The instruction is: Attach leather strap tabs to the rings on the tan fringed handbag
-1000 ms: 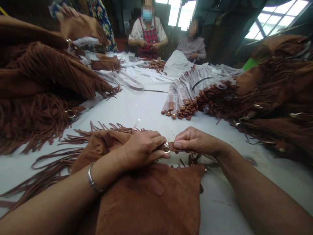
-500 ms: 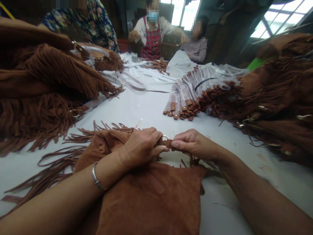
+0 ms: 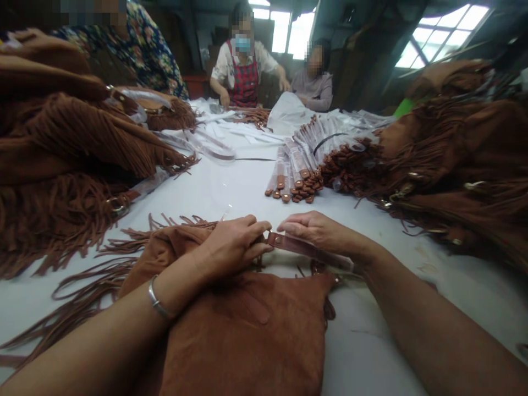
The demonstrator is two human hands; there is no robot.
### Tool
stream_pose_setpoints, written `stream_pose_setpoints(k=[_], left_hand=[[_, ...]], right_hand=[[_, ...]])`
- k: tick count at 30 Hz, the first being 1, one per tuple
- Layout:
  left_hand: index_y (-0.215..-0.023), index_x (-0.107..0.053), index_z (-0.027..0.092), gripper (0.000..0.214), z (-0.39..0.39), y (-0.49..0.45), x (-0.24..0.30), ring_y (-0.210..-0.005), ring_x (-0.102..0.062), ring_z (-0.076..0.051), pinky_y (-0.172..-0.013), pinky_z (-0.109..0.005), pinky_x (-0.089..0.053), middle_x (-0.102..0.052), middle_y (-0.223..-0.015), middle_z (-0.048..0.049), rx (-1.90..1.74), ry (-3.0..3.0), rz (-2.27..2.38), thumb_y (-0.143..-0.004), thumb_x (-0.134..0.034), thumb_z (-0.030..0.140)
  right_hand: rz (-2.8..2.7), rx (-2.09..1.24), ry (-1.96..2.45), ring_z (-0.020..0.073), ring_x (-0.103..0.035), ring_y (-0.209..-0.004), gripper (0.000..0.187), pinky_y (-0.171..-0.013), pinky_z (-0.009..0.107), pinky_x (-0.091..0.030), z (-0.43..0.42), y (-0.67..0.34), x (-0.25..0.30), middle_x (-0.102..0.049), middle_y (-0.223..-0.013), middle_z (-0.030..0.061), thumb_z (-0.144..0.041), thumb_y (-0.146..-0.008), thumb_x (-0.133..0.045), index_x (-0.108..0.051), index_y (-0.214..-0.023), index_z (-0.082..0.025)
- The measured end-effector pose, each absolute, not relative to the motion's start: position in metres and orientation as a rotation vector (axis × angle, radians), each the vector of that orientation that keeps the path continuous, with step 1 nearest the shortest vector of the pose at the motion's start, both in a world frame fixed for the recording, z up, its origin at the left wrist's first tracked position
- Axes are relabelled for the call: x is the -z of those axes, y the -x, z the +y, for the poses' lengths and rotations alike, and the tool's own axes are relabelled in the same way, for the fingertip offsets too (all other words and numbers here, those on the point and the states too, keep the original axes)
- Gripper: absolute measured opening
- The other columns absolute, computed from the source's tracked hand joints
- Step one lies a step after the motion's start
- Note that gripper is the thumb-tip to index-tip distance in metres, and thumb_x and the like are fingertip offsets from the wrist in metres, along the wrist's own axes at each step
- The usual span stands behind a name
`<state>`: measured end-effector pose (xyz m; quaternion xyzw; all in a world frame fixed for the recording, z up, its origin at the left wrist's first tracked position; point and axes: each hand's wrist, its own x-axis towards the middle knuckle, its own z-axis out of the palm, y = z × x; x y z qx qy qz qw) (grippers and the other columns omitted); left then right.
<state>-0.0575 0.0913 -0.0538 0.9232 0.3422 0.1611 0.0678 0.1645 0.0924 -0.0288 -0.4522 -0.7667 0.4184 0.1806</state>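
Note:
A brown suede bag (image 3: 243, 341) lies before me, fringe spread to its left. My left hand (image 3: 235, 239) is closed at the bag's upper edge, its fingertips pinching the metal fitting at one end of a brown strap (image 3: 289, 242). That strap has a metal stud near this end and clear plastic film further along. My right hand (image 3: 315, 228) has its fingers bent together along the strap's upper side, fingertips just above the studded end. Its grip is partly hidden. The strap runs right, below the right palm, towards the wrist.
Fringed brown bags are heaped at left (image 3: 61, 148) and right (image 3: 466, 159). A bundle of film-wrapped straps (image 3: 307, 165) lies ahead on the white table (image 3: 214, 190). Three people are across the table, one in a red checked apron (image 3: 244, 82).
My right hand has shifted off the strap's end, so the studded end and film-covered length now show. My left hand stays at the fitting. The view has turned slightly right.

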Motion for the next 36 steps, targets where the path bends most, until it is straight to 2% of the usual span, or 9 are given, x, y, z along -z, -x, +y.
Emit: stream_pose_setpoints(k=[4,9,13,18,22,25,28,30,36], left_hand=[[-0.112,-0.052,0.022,0.031,0.097,0.052,0.050,-0.082,-0.055,-0.016,-0.073,-0.026,-0.042,-0.055,-0.091,-0.0036,-0.379,-2.752,1.037,-0.091,-0.038,0.040],[-0.098,-0.055,0.020,0.035,0.117,0.041,0.034,-0.076,-0.055,-0.018,-0.066,-0.026,-0.039,-0.058,-0.084,-0.0035,-0.186,-2.569,1.245,-0.089,-0.032,0.045],[-0.072,-0.052,0.017,0.044,0.137,0.033,0.024,-0.059,-0.047,-0.015,-0.053,-0.023,-0.033,-0.051,-0.063,-0.0009,-0.237,-2.411,1.348,-0.085,-0.032,0.053],[-0.070,-0.052,0.016,0.051,0.149,0.029,0.025,-0.053,-0.043,-0.012,-0.050,-0.022,-0.033,-0.049,-0.058,-0.0002,-0.161,-2.311,1.300,-0.083,-0.029,0.060],[-0.082,-0.060,0.014,0.043,0.151,0.015,0.017,-0.085,-0.052,-0.029,-0.070,-0.035,-0.041,-0.059,-0.085,-0.0128,0.001,-2.627,1.719,-0.081,-0.038,0.050],[-0.094,-0.060,0.013,0.037,0.126,-0.011,0.002,-0.099,-0.048,-0.034,-0.079,-0.043,-0.038,-0.059,-0.097,-0.0161,-0.252,-2.835,1.748,-0.079,-0.044,0.043],[-0.089,-0.061,0.017,0.035,0.073,-0.042,-0.007,-0.077,-0.055,-0.022,-0.067,-0.032,-0.042,-0.061,-0.079,-0.0063,-0.396,-2.583,1.413,-0.083,-0.042,0.046],[-0.077,-0.060,0.016,0.041,0.034,-0.059,-0.006,-0.062,-0.053,-0.016,-0.056,-0.026,-0.041,-0.058,-0.066,-0.0033,-0.246,-2.255,1.133,-0.083,-0.040,0.051],[-0.088,-0.053,0.013,0.048,-0.007,-0.078,0.003,-0.057,-0.056,-0.014,-0.039,-0.021,-0.040,-0.061,-0.081,-0.0074,-0.173,-1.516,0.989,-0.077,-0.050,0.060]], right_hand=[[-2.295,-0.666,1.452,0.0207,-0.051,-0.085,0.040,-0.076,0.029,-0.037,0.098,-0.212,0.030,-0.060,-0.093,0.0090,-0.046,-0.088,-0.041,-0.063,-0.094,-0.013],[-2.453,-0.701,1.644,0.0207,-0.052,-0.083,0.040,-0.074,0.029,-0.037,0.060,-0.275,0.041,-0.060,-0.091,0.0100,-0.043,-0.091,-0.036,-0.063,-0.093,-0.013],[-2.394,-0.638,1.709,0.0222,-0.049,-0.090,0.030,-0.078,0.030,-0.035,0.024,-0.299,0.052,-0.057,-0.097,0.0100,-0.038,-0.081,-0.055,-0.062,-0.098,-0.015],[-1.979,-1.002,1.746,0.0147,-0.049,-0.066,0.016,-0.058,0.023,-0.037,0.021,-0.303,0.063,-0.057,-0.074,0.0042,-0.030,-0.077,-0.057,-0.058,-0.080,-0.015],[-1.781,-1.497,1.556,0.0102,-0.048,-0.047,0.023,-0.045,0.021,-0.040,0.033,-0.294,0.063,-0.056,-0.063,0.0008,-0.037,-0.083,-0.049,-0.052,-0.080,-0.015],[-1.246,-1.961,1.239,0.0093,-0.046,-0.041,0.025,-0.044,0.024,-0.046,0.037,-0.278,0.064,-0.052,-0.058,-0.0024,-0.038,-0.088,-0.044,-0.051,-0.091,-0.014],[-0.807,-2.069,1.060,0.0103,-0.047,-0.041,0.027,-0.047,0.026,-0.049,0.039,-0.259,0.065,-0.047,-0.052,-0.0029,-0.030,-0.093,-0.034,-0.052,-0.093,-0.010],[-0.674,-2.017,1.027,0.0109,-0.049,-0.043,0.028,-0.050,0.025,-0.049,0.040,-0.248,0.062,-0.047,-0.050,-0.0028,-0.026,-0.093,-0.030,-0.052,-0.092,-0.010],[-0.608,-1.899,1.065,0.0100,-0.043,-0.039,0.035,-0.039,0.020,-0.037,0.040,-0.212,0.037,-0.042,-0.048,-0.0030,-0.036,-0.092,-0.030,-0.053,-0.086,-0.010]])
